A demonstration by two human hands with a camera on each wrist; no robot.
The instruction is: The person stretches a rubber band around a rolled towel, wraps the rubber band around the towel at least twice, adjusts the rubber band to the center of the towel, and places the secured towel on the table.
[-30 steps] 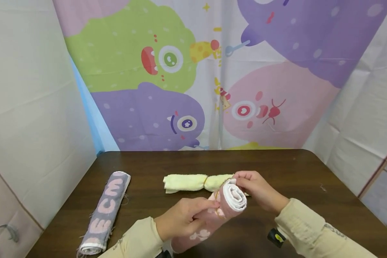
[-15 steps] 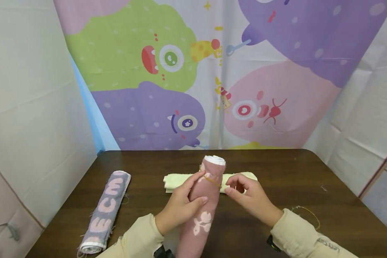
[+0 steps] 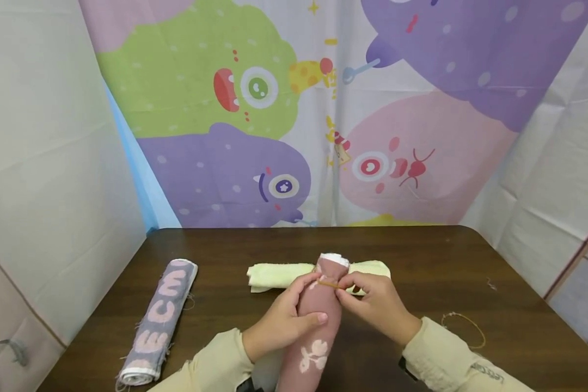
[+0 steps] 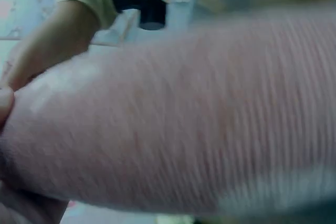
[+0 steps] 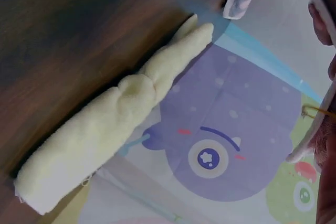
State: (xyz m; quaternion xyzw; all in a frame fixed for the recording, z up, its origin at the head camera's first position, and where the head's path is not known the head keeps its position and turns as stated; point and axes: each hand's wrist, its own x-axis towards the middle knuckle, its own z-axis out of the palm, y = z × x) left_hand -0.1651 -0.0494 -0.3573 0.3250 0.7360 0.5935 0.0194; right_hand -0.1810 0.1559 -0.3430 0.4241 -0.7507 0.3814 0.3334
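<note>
A rolled pink towel [image 3: 311,321] with white flower shapes slants upward in the head view, its white-edged end at the top. My left hand [image 3: 281,316] grips it around the side, thumb across the front. A tan rubber band [image 3: 328,283] circles the towel near that top end and cinches it in. With thumb and fingertips my right hand [image 3: 379,305] pinches the band at the towel's right side. The pink towel [image 4: 173,114] fills most of the left wrist view, blurred. Part of the band [image 5: 321,110] shows at the right wrist view's edge.
Behind the hands lies a pale yellow rolled towel [image 3: 274,276], narrowed at its middle. A grey rolled towel [image 3: 160,321] with pink letters lies at the left of the dark table [image 3: 411,250]. Another rubber band [image 3: 481,329] rests on the right, near my right sleeve.
The pink towel has swung from facing right to pointing away, then dipped slightly. My right hand has moved from its end down to the band and now pinches it.
</note>
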